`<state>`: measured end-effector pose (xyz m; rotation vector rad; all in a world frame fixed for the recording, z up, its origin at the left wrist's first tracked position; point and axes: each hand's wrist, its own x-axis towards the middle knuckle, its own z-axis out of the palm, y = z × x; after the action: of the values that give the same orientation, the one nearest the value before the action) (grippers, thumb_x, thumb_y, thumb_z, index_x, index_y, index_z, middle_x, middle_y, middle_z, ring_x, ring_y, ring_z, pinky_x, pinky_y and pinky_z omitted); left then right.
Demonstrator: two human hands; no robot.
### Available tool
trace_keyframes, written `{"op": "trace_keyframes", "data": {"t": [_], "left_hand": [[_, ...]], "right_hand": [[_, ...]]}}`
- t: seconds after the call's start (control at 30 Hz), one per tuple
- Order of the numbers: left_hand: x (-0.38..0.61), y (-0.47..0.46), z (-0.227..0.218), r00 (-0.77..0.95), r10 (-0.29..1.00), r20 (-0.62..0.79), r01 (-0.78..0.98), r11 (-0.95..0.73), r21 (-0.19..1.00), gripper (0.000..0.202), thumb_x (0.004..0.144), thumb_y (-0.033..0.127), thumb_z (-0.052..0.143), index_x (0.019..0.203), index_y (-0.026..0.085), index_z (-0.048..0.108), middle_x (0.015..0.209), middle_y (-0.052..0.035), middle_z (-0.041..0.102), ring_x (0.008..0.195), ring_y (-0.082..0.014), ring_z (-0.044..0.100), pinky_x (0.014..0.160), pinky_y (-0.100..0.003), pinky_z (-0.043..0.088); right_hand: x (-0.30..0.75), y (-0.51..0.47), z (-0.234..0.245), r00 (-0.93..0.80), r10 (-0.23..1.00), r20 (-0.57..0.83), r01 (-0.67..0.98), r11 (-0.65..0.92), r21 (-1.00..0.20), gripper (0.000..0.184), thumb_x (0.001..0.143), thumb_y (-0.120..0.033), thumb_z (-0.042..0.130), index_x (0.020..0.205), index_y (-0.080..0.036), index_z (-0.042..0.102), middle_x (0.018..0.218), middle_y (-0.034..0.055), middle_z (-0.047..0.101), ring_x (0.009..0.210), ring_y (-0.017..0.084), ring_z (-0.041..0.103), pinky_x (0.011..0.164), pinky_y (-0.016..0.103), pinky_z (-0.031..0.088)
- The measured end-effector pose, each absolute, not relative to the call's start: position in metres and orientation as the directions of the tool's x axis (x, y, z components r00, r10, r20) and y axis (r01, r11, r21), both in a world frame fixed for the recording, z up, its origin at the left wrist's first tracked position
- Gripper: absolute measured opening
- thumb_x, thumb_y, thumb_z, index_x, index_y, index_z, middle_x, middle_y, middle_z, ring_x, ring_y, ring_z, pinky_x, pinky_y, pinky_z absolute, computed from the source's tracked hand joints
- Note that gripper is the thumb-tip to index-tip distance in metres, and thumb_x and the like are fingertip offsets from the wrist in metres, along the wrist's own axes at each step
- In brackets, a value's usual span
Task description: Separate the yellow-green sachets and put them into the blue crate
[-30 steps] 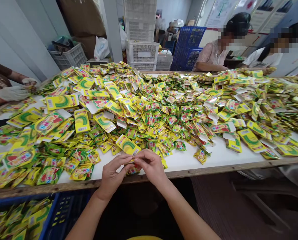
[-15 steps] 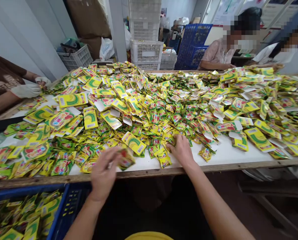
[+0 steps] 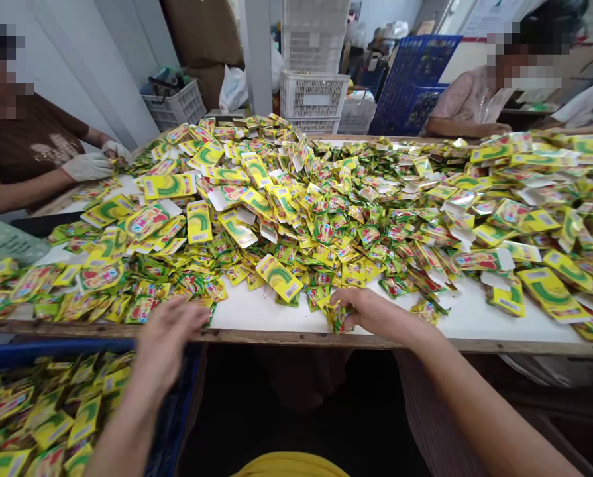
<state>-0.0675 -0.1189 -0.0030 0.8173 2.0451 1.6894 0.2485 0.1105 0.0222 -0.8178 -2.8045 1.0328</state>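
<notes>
A small sachet was held pinched between the thumb and fingers of the right hand; the left hand was blurred, its fingers loosely spread, with nothing seen held in it. The white table was bordered on its near side by a wooden edge, and its far part was covered by a heap of mixed cartons and sachets. Below that edge, at near left, a blue crate was filled with similar packs, partly overlapped by the left forearm. A yellow carton was seen lying at the near front of the heap, between the hands but farther off. The step in hand was judged to be the picking up of single sachets; for the next move, a secure pinch and a clean lift past the neighbouring sachets would be called for. Open room was offered by the bare white strip between the hands and to the right, while sachets were crowded up to the edge at left.
</notes>
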Motion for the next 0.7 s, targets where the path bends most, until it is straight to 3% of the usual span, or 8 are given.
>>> {"op": "trace_keyframes", "data": {"t": [0.07,0.13,0.23,0.37,0.43,0.53,0.63,0.7], "left_hand": [[-0.027,-0.062,-0.009,-0.658,0.745,-0.113,0.035,0.18,0.983,0.05,0.078,0.045,0.062,0.118,0.019,0.048,0.098,-0.0123,0.065,0.085,-0.0255,0.067,0.076,-0.047,0.054],[0.008,-0.015,-0.009,-0.671,0.738,0.072,0.333,0.213,0.918,0.061,0.074,0.044,0.067,0.125,0.019,0.046,0.112,-0.0149,0.055,0.101,-0.0285,0.06,0.084,-0.047,0.051],[0.037,0.029,0.0,-0.525,0.789,0.32,0.785,0.302,0.541,0.059,0.078,0.05,0.061,0.128,0.021,0.05,0.115,-0.0169,0.045,0.109,-0.0357,0.05,0.086,-0.051,0.046],[0.036,0.035,0.008,-0.452,0.868,0.206,0.87,0.377,0.318,0.047,0.075,0.045,0.064,0.109,0.014,0.061,0.11,-0.0184,0.044,0.102,-0.0389,0.05,0.079,-0.049,0.047],[0.021,0.02,0.006,-0.422,0.889,0.176,0.871,0.344,0.351,0.042,0.071,0.03,0.067,0.109,0.014,0.059,0.111,-0.0171,0.045,0.103,-0.0362,0.05,0.085,-0.047,0.045],[-0.008,-0.011,-0.002,-0.503,0.853,0.141,0.721,0.324,0.613,0.058,0.07,0.015,0.06,0.126,0.017,0.046,0.11,-0.0132,0.051,0.1,-0.0275,0.055,0.09,-0.043,0.044],[-0.024,-0.034,-0.012,-0.553,0.833,-0.002,0.367,0.246,0.897,0.05,0.074,0.021,0.059,0.122,0.015,0.048,0.102,-0.0098,0.059,0.095,-0.0222,0.059,0.09,-0.038,0.046],[-0.02,-0.039,-0.015,-0.508,0.861,-0.018,0.192,0.134,0.972,0.039,0.073,0.026,0.062,0.109,0.015,0.055,0.103,-0.0087,0.062,0.1,-0.021,0.059,0.092,-0.035,0.045]], "right_hand": [[0.237,0.111,0.017,-0.858,0.501,-0.116,0.479,0.696,-0.535,0.038,0.065,-0.002,0.064,0.099,-0.018,0.065,0.092,0.0041,0.063,0.085,0.018,0.059,0.074,0.026,0.044],[0.233,0.111,0.012,-0.871,0.489,-0.054,0.449,0.745,-0.493,0.032,0.064,-0.001,0.065,0.092,-0.017,0.066,0.095,0.0057,0.061,0.086,0.018,0.059,0.075,0.026,0.044],[0.233,0.107,0.01,-0.88,0.474,-0.016,0.426,0.776,-0.466,0.028,0.066,0.0,0.065,0.088,-0.016,0.065,0.094,0.0052,0.059,0.087,0.018,0.059,0.077,0.026,0.044],[0.238,0.097,0.015,-0.857,0.508,-0.091,0.499,0.769,-0.399,0.028,0.069,-0.001,0.067,0.092,-0.016,0.061,0.09,0.0041,0.06,0.086,0.019,0.058,0.073,0.027,0.042],[0.242,0.095,0.014,-0.873,0.481,-0.077,0.471,0.793,-0.386,0.021,0.07,-0.005,0.069,0.086,-0.016,0.061,0.089,0.0042,0.06,0.086,0.02,0.057,0.075,0.028,0.042],[0.246,0.095,0.01,-0.873,0.488,0.015,0.424,0.775,-0.469,0.011,0.072,-0.009,0.069,0.074,-0.017,0.06,0.083,0.0037,0.06,0.086,0.02,0.056,0.077,0.03,0.041],[0.231,0.092,0.01,-0.723,0.682,0.111,0.398,0.542,-0.74,0.015,0.077,-0.022,0.068,0.09,-0.019,0.061,0.078,0.0009,0.061,0.071,0.016,0.055,0.063,0.027,0.042],[0.208,0.085,0.015,-0.589,0.783,0.201,0.218,0.392,-0.894,0.03,0.079,-0.033,0.068,0.104,-0.02,0.058,0.083,0.0008,0.063,0.069,0.015,0.057,0.061,0.026,0.044]]}}
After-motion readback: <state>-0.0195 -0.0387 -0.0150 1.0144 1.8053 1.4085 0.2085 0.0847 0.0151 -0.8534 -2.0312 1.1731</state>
